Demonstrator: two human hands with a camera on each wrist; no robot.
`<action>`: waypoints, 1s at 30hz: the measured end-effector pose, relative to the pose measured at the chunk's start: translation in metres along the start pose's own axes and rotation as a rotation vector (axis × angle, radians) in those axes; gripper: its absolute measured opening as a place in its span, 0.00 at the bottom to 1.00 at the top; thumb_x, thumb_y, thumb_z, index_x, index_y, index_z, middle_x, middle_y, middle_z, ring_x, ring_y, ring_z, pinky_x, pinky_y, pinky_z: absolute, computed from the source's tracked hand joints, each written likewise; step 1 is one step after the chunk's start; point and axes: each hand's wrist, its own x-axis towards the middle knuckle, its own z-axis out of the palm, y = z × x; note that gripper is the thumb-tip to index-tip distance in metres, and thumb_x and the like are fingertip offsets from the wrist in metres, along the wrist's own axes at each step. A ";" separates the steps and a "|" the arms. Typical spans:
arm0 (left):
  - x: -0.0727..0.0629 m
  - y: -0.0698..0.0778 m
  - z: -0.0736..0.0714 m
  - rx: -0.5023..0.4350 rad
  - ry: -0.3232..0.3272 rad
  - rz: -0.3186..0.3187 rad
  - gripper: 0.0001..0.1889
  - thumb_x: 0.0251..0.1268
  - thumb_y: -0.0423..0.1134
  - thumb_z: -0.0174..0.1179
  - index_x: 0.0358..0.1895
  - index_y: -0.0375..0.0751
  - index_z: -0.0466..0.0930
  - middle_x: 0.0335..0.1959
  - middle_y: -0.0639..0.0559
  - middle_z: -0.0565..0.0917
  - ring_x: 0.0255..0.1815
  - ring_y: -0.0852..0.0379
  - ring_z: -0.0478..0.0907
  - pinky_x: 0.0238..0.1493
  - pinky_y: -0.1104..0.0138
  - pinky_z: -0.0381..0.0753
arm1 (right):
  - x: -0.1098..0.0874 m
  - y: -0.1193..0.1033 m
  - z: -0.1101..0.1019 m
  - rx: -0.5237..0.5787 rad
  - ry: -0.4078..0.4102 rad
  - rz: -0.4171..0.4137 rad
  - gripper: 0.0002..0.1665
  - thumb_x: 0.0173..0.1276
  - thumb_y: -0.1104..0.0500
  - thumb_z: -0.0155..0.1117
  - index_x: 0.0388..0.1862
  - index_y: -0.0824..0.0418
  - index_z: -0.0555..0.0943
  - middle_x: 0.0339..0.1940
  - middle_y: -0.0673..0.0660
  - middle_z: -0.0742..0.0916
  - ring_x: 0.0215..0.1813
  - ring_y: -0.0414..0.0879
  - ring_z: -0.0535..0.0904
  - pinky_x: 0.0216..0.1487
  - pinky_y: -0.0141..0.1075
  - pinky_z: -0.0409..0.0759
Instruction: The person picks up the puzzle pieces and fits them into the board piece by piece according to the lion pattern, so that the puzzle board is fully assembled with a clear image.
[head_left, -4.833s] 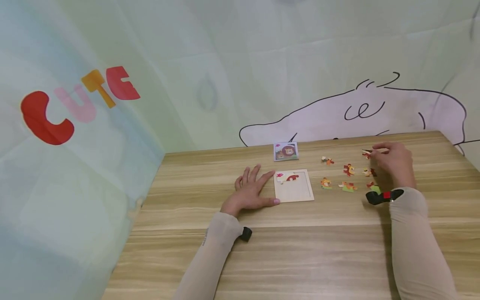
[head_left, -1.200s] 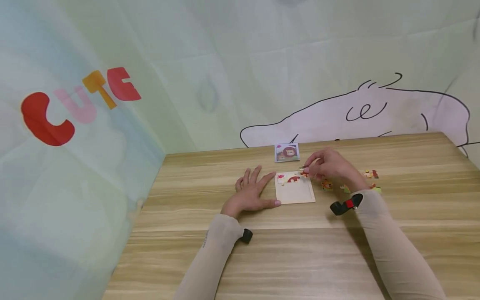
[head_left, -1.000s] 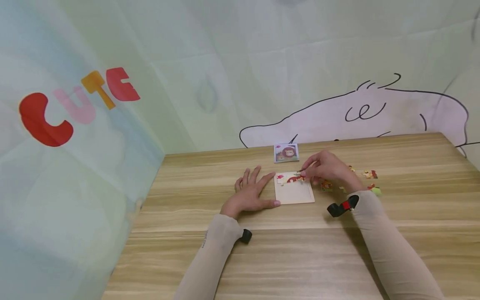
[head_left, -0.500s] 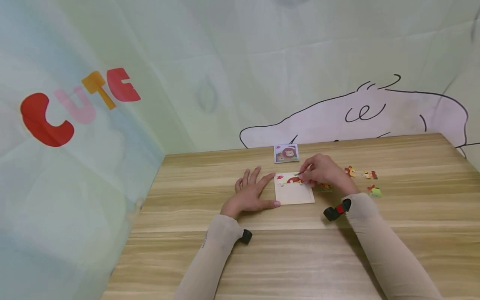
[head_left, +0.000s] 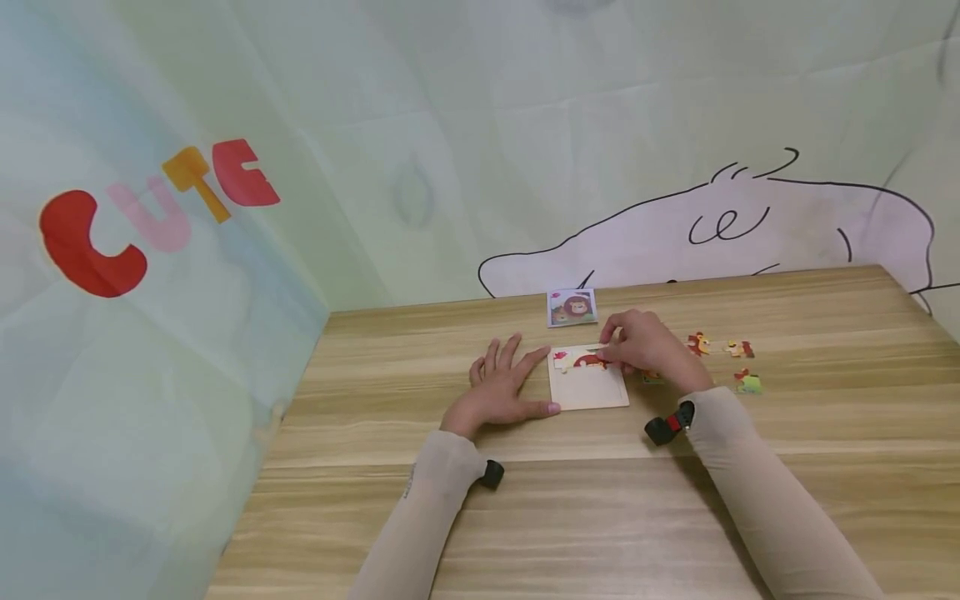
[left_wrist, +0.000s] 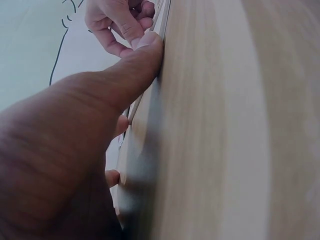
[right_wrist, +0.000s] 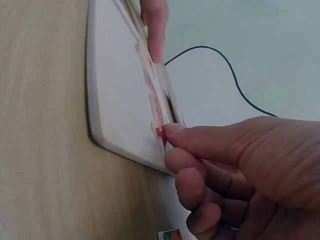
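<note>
A square puzzle board (head_left: 588, 392) lies on the table, with joined puzzle pieces (head_left: 567, 360) along its far edge. My left hand (head_left: 498, 390) rests spread beside it, thumb and forefinger at its left corners. At the far right corner, my right hand (head_left: 643, 343) pinches a red-and-cream puzzle piece (right_wrist: 160, 132) between thumb and forefinger. This piece sits against the joined ones; the fingers hide part of it. In the left wrist view, the left thumb (left_wrist: 135, 70) lies along the board's edge.
A small picture card (head_left: 572, 308) with a lion stands behind the board. Right of the board lie loose pieces: a lion-face piece (head_left: 698, 343), a cream-and-brown piece (head_left: 740, 349), a green one (head_left: 748, 382) and another (head_left: 652, 377) half behind the right hand.
My right hand picked a puzzle piece from the far right of the loose pieces and carried it left to the board's far right corner, lowering it there. The left hand has stayed put.
</note>
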 end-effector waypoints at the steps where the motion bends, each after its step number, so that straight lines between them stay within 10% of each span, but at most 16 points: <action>1: 0.001 -0.001 0.001 -0.001 -0.001 0.000 0.50 0.67 0.69 0.66 0.88 0.71 0.50 0.93 0.46 0.32 0.91 0.34 0.22 0.84 0.30 0.30 | 0.000 0.001 0.000 -0.002 0.002 0.000 0.12 0.75 0.56 0.73 0.48 0.63 0.84 0.22 0.53 0.85 0.22 0.43 0.80 0.28 0.34 0.79; 30: -0.001 -0.001 0.000 -0.008 0.004 0.013 0.50 0.67 0.69 0.66 0.88 0.71 0.49 0.93 0.45 0.33 0.91 0.34 0.22 0.84 0.31 0.31 | -0.025 0.022 -0.055 0.196 0.186 0.021 0.26 0.83 0.50 0.64 0.72 0.61 0.79 0.66 0.69 0.84 0.45 0.55 0.89 0.38 0.38 0.84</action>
